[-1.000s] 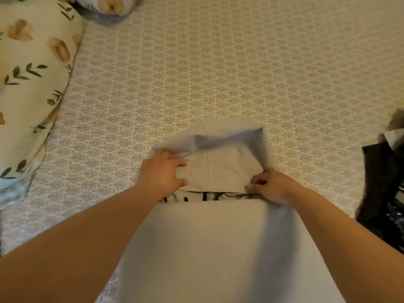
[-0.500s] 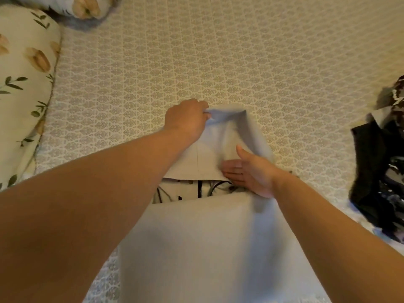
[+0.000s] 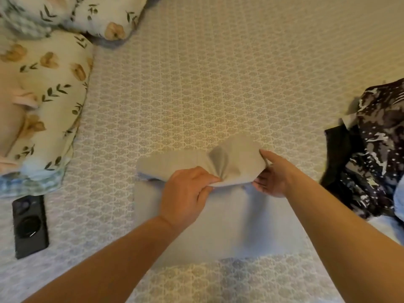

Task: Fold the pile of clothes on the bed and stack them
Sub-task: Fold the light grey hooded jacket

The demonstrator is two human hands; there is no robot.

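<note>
A garment point(image 3: 218, 217) lies flat on the bed point(image 3: 218, 73), in the middle and close to the viewer. Its far end is bunched up, with the left hand point(image 3: 185, 193) on the near edge of that bunch and the right hand point(image 3: 272, 178) at its right side. Pillows point(image 3: 50, 79) lie along the bed's left edge and far left corner. A phone point(image 3: 29, 226) lies just in front of them. A pile of clothes point(image 3: 376, 154) sits at the right edge.
</note>
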